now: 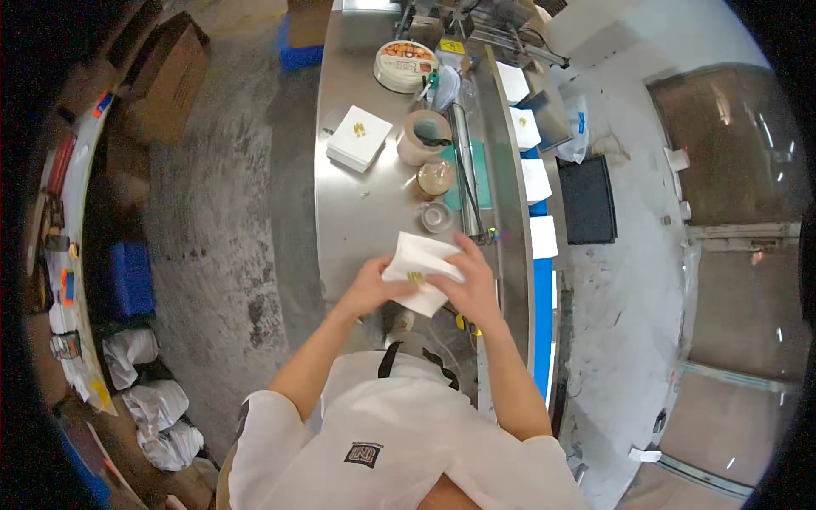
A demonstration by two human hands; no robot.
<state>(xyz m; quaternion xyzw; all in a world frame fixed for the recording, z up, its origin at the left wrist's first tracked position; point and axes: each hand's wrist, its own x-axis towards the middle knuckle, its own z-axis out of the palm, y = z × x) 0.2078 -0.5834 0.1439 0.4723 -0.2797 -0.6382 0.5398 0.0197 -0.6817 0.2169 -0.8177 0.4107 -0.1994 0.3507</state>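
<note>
In front of my body, above the near end of the steel table, I hold white paper napkins [418, 252] with a small gold print. They are tilted, and their edges fan apart. My left hand [372, 287] grips them from the left, its thumb lying across the front. On the other side, my right hand [469, 285] has its fingers curled round the right edge. Farther up the table lies a neat stack of similar napkins [355, 146], also printed in gold.
The steel table [344, 217] bears a roll of brown tape [416, 151], a jar [434, 178], a small clear cup [436, 218] and a round tub [405, 68]. Along its right, a blue conveyor belt [542, 319] carries several spaced white napkins [542, 237]. A metal bar runs between them.
</note>
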